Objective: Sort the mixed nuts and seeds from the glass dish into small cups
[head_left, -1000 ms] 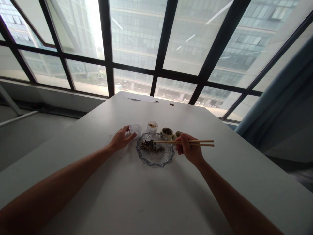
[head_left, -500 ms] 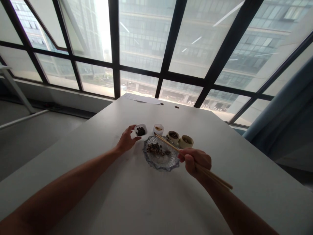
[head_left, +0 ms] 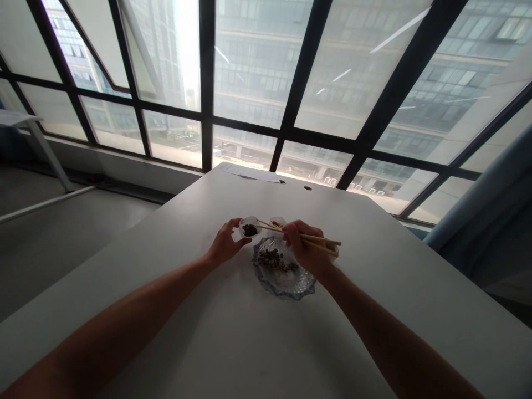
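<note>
My left hand (head_left: 226, 242) is closed on the side of a small white cup (head_left: 243, 234) that is tilted toward me, with dark seed-like pieces (head_left: 250, 230) inside. In my right hand (head_left: 306, 246) is a pair of wooden chopsticks (head_left: 318, 240), their tips at the cup's opening. Whether the tips pinch a piece is too small to tell. Below both hands stands a scalloped clear glass dish (head_left: 284, 292), holding a heap of mixed dark and striped seeds (head_left: 272, 259). Behind it, a second white cup (head_left: 274, 220) with light brown pieces is partly covered by my right hand.
The two yellowish cups to the right are mostly hidden behind my right hand. White sheets of paper (head_left: 249, 173) lie at the far end of the white table (head_left: 199, 343), near two round holes. Beyond are black-framed windows, with a blue curtain (head_left: 477, 221) at the right.
My right hand has moved up and left, bringing the chopstick tips from the second white cup to the held cup. The whole view has shifted slightly.
</note>
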